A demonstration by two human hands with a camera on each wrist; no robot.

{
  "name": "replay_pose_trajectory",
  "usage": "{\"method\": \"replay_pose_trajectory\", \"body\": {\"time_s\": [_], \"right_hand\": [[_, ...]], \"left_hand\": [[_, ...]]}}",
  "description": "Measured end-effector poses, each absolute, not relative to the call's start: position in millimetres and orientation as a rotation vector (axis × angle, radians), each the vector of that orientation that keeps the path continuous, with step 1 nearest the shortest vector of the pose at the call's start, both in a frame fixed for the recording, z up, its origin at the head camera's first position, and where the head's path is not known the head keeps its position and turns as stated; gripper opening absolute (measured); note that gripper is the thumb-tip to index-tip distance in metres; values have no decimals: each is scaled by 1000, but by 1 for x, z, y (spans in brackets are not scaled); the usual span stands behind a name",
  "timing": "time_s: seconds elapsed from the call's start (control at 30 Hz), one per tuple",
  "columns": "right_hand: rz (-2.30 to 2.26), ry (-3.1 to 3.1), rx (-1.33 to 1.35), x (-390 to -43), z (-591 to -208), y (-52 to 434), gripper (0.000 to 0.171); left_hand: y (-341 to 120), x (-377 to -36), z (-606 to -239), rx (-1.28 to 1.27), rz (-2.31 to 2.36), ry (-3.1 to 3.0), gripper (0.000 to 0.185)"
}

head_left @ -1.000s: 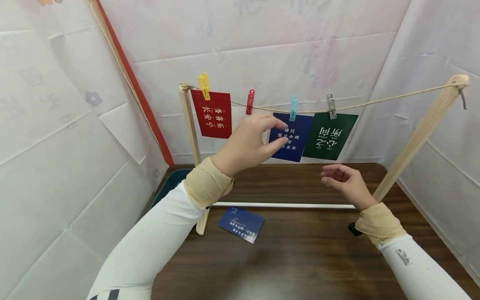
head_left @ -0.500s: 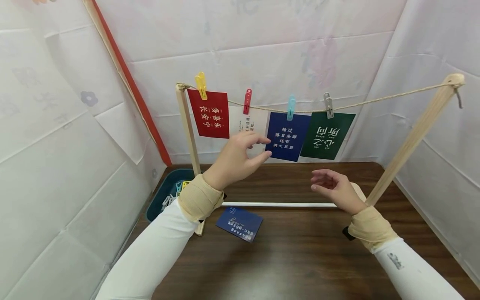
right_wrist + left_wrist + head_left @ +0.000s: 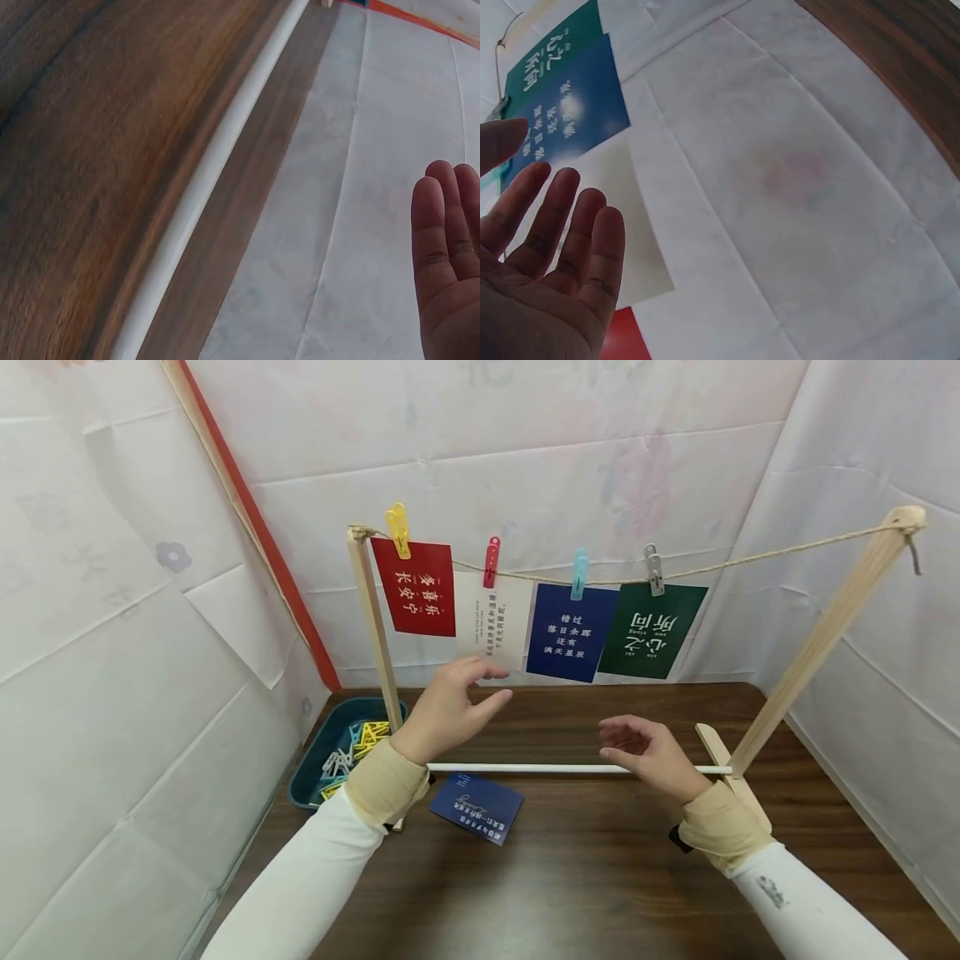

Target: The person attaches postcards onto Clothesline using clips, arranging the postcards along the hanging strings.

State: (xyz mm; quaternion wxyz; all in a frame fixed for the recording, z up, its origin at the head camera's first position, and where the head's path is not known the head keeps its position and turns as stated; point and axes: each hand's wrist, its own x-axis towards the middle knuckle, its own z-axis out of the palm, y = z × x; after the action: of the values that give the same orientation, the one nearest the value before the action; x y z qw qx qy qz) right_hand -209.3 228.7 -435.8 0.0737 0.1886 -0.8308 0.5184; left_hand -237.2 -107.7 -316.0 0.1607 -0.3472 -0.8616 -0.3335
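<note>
Teal plastic bin (image 3: 318, 768) sits at the left rear of the brown wooden table (image 3: 600, 877), beside the left post of the wooden frame (image 3: 371, 618); it holds a loose heap of clothes pegs (image 3: 352, 747), yellow, white and pale blue.

Left hand (image 3: 450, 710) raised, empty, fingers relaxed and slightly spread, nothing gripped. Fingertips lie just below the lower edge of the white card (image 3: 493, 620), apart from it. Left wrist view agrees: the white card's (image 3: 622, 225) bottom corner hangs just beyond the straight fingers (image 3: 562, 225), no contact.

White card: cream-white, rectangular, small dark print in vertical lines, hung from the twine (image 3: 750, 564) by a red peg (image 3: 491, 562). It hangs second from the left, between the red card (image 3: 414, 587) on a yellow peg (image 3: 397, 529) and the blue card (image 3: 572, 632) on a light blue peg (image 3: 579, 573). A green card (image 3: 651, 631) on a grey peg (image 3: 655, 569) hangs furthest right.

Right hand (image 3: 648, 756) empty, palm up, fingers loosely curled, above the white crossbar (image 3: 555, 768) of the frame. Right wrist view shows straight fingertips (image 3: 442, 232) only.

A second blue card (image 3: 476, 807) lies flat on the table, in front of the crossbar, below the left wrist.
</note>
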Motion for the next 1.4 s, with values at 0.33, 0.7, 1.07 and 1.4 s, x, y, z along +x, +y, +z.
{"method": "replay_pose_trajectory", "body": {"time_s": [0.33,0.7,1.07,1.4], "right_hand": [[1509,-2563,568,-206,-446,210,39],[1405,-2614,718,-208,-457,195,39],[1399,-2630,821,-203,-457,177,40],[1364,-2647,894,-201,-461,168,41]], "left_hand": [[-136,-242,-341,-892,-969,-2503,30],[-171,-242,-355,-779,-960,-2528,30],[-201,-244,-364,-712,-884,-2562,27],[-227,-248,-370,-617,-862,-2617,28]]}}
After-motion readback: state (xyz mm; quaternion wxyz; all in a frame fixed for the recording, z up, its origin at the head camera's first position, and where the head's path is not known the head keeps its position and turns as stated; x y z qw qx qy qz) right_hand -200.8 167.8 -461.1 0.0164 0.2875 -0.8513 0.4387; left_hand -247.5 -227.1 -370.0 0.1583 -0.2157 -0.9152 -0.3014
